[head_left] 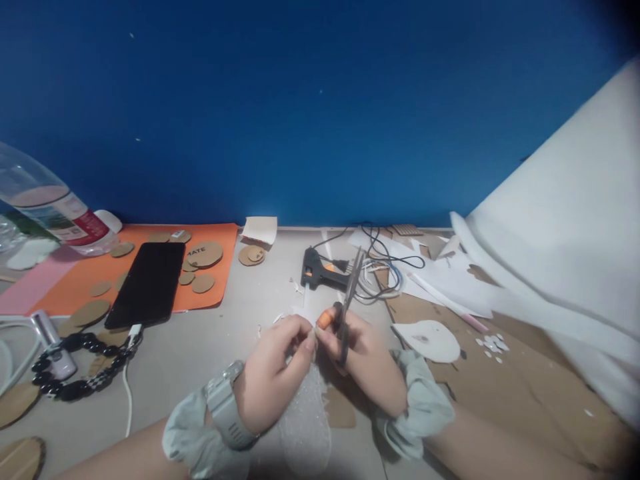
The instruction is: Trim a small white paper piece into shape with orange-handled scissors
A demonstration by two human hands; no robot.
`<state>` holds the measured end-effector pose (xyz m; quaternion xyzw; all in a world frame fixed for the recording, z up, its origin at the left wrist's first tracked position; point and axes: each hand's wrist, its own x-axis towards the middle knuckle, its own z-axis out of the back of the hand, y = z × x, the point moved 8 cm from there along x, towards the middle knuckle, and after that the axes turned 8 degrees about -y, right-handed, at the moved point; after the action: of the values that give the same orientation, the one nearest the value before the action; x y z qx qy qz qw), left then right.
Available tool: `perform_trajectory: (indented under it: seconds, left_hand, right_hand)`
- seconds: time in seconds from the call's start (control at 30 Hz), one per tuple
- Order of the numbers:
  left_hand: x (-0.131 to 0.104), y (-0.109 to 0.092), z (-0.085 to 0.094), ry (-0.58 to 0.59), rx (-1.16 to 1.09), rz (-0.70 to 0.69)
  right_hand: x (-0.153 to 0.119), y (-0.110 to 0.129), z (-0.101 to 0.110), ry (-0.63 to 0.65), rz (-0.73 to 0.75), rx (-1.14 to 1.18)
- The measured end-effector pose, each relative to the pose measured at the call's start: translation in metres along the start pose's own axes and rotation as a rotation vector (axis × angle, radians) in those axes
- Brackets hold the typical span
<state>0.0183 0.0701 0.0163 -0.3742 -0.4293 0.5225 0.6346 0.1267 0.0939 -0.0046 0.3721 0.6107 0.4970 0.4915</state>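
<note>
My right hand (363,353) is closed around scissors (353,283) with dark and orange handles. Their blades point up and away from me. My left hand (280,367) has thumb and forefinger pinched together, meeting the right fingertips in the middle. Whatever sits between those left fingers is too small and covered to make out. Beneath the hands lies a translucent whitish piece (306,427), its upper end hidden by the fingers. Just beyond the hands a black glue gun (325,273) rests on its side on the table.
Cardboard discs (204,255) and a black phone (147,283) lie on orange paper (227,267) at left. A bottle (60,207) stands behind. Tangled cables (383,280), a white paper cutout (430,339) and white scraps (494,345) lie at right on cardboard (500,400).
</note>
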Motion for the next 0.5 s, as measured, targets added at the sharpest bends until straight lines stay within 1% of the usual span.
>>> perform_trajectory:
  seconds: [0.1,0.2,0.27,0.33,0.4,0.43,0.5]
  left_hand:
    - [0.001,0.001,-0.001,0.001,0.009,0.004]
    - [0.001,0.002,0.0,-0.002,-0.007,0.014]
    - [0.001,0.001,0.003,-0.017,-0.039,0.024]
    - [0.0,0.0,0.007,-0.053,-0.096,0.03]
    - [-0.001,-0.001,0.012,-0.1,-0.162,0.028]
    - [-0.002,-0.002,0.015,-0.124,-0.187,0.026]
    - [-0.002,-0.002,0.019,-0.176,-0.211,0.022]
  right_hand:
    - [0.0,-0.001,-0.001,0.006,-0.013,0.013]
    - [0.0,0.0,-0.002,0.013,0.008,0.043]
    - [-0.001,-0.001,-0.004,0.05,0.003,0.058]
    - [-0.004,-0.004,-0.013,0.169,-0.035,0.035]
    - [-0.009,-0.004,-0.023,0.328,-0.037,-0.015]
    - [-0.012,-0.002,-0.026,0.395,-0.01,-0.043]
    - [-0.016,0.003,-0.03,0.468,0.073,-0.12]
